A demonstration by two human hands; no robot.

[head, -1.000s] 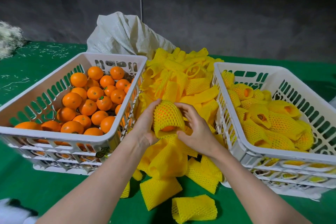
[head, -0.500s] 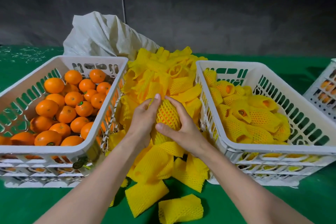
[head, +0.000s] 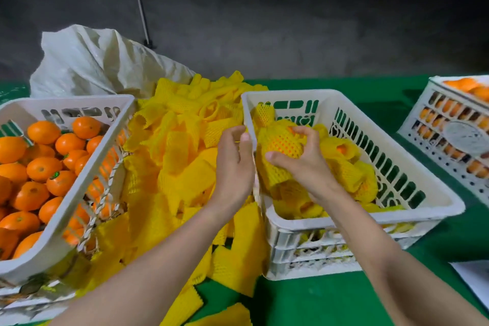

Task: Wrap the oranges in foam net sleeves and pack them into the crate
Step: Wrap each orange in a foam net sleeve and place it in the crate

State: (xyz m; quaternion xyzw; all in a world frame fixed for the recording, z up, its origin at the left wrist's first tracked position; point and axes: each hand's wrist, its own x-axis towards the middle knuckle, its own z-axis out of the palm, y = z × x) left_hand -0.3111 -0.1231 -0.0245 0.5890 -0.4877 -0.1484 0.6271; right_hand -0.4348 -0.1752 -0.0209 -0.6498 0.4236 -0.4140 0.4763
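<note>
Head view: right hand [head: 304,167] grips a yellow foam-netted orange [head: 282,143] above the white slotted plastic crate [head: 291,94]; left hand [head: 232,167], loosely curled and empty, hovers beside that crate's left rim.

Three crates [head: 53,246] [head: 291,94] [head: 434,167], two hands [head: 232,167] [head: 307,167], one sack [head: 92,61]

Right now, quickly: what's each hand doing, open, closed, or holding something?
Left hand: open, fingers loosely curled, nothing in its grip.
Right hand: closed on a net-sleeved orange, over the right-side crate.
</note>
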